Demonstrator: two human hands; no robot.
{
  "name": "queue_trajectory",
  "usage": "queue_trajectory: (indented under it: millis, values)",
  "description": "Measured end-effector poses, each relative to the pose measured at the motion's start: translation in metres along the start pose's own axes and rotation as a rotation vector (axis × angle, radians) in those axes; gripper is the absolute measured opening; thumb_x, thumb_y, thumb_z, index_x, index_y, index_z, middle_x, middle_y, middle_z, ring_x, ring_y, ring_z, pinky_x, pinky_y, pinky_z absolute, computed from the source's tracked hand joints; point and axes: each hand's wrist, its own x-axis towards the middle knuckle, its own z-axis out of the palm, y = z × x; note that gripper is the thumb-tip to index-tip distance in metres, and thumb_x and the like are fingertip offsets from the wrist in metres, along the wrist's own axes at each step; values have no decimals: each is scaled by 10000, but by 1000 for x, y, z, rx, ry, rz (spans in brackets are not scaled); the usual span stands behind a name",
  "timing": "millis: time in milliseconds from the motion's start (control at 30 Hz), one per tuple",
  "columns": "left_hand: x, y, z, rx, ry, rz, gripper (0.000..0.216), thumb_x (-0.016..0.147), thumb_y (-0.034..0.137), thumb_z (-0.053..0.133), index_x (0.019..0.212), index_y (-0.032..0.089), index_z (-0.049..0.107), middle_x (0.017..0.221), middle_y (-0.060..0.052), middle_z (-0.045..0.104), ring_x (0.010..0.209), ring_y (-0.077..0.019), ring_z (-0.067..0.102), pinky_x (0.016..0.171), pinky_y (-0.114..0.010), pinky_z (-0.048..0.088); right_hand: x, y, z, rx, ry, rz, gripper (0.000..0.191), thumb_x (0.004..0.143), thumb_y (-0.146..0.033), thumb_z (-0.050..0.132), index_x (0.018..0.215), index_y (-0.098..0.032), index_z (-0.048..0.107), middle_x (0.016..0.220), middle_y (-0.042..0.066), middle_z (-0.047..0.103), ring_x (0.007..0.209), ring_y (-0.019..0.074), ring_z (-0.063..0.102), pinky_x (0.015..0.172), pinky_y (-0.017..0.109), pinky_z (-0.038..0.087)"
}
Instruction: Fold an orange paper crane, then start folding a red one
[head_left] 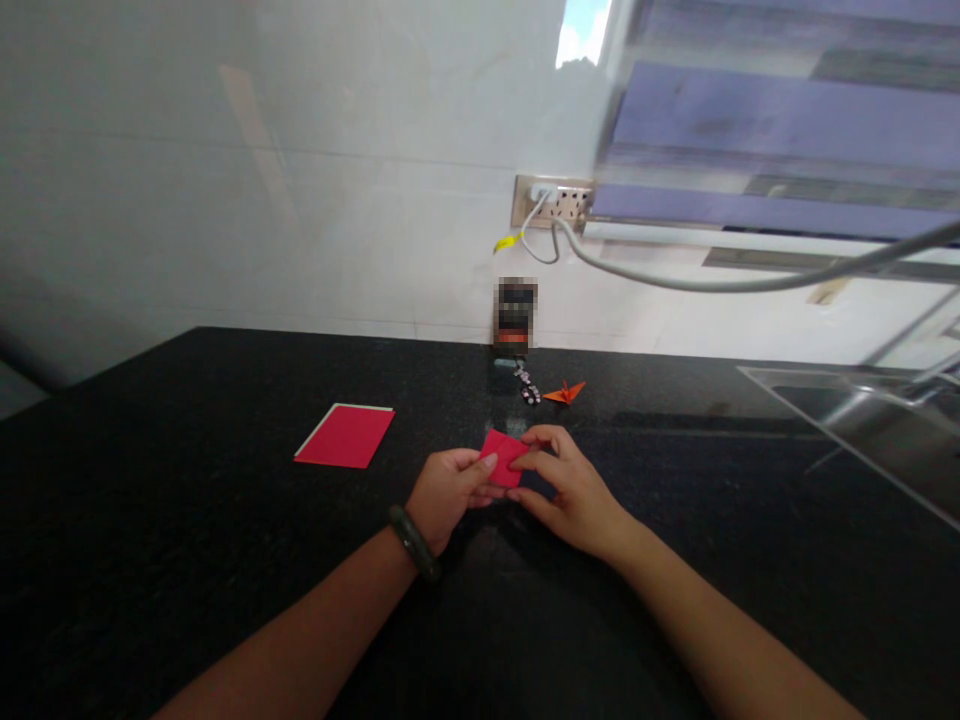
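Left fingers (478,472) pinch and partly hide the small red paper (496,444); whether right fingers (543,463) touching it grip, I cannot tell.

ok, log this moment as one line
left hand: holds small red paper | right hand: touches its right side | black counter: larger red paper left of hands, orange paper crane beyond

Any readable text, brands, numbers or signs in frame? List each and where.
None legible.
Dark upright item by the wall: pixelated, unreadable.
Yellow tag near the cable: too small and blurred to tell.
Folded red paper: no writing visible.
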Motion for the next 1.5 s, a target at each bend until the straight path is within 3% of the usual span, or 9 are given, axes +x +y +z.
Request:
queue_trajectory:
  millis: [300,667,933,1500]
  values:
    - [-1,1,1,-20,7,-4,284,667,357,645,772,94,661,696,-83,691,618,-137,633,549,-205,441,0,0,2,-40,41,-12,118,802,-208,507,831,-198,621,1055,91,460,986,213,466,810,357,435]
    - [-2,-3,5,19,-101,-6,288,698,362,607,817,103,651,754,-91,700,712,-160,654,623,-236,465,2,0,14,112,216,160,122,815,-193,470,726,-176,552,887,73,493,827,176,512,715,320,452]
    - [-2,-6,7,195,-68,64,314,739,389,548,787,99,659,717,-93,694,697,-171,648,616,-256,461,4,-1,13,129,238,192,133,803,-174,481,687,-177,546,836,61,495,776,164,510,669,297,448]
    - [-1,-8,5,295,-88,133,217,685,321,612,697,107,636,651,-56,678,599,-139,615,544,-220,437,3,-3,14,136,264,192,153,781,-161,501,638,-167,555,832,59,505,768,159,519,660,290,442]
